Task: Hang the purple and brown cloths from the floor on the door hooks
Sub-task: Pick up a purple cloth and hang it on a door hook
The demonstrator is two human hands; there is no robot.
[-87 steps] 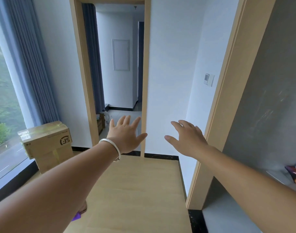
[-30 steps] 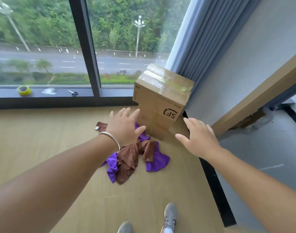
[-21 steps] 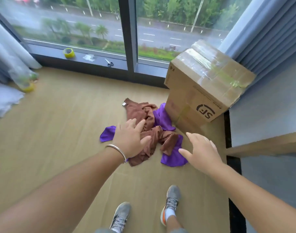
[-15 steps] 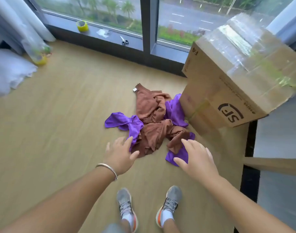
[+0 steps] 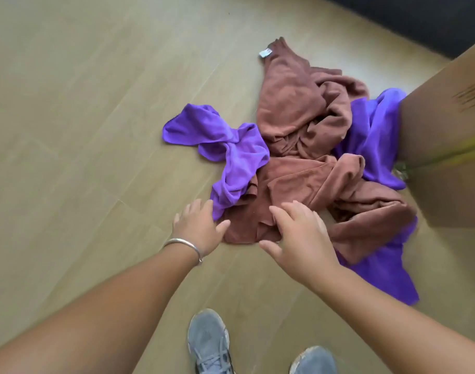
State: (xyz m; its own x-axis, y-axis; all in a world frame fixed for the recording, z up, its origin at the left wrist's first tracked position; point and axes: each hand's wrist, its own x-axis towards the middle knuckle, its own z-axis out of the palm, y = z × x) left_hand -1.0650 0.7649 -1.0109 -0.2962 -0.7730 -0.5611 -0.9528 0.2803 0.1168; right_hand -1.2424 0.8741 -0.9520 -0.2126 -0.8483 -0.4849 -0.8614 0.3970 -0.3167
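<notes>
A tangled heap of cloths lies on the wooden floor. Brown cloths [image 5: 293, 109] fill its middle, and purple cloths [image 5: 231, 147] stick out at the left, right and lower right. My left hand [image 5: 197, 228], with a silver bangle on the wrist, hovers with straight fingers at the heap's near left edge, beside the purple cloth's tip. My right hand [image 5: 298, 233] is spread over the near edge of the brown cloth, fingers relaxed, holding nothing. No door or hooks are in view.
A cardboard box [image 5: 447, 136] stands at the right, against the heap. The dark window base [image 5: 420, 17] runs along the top right. My two grey shoes [image 5: 209, 344] stand just below the hands.
The view turned from the doorway to the floor by the window and dropped low over the heap. Both hands moved down to the near edge of the cloths.
</notes>
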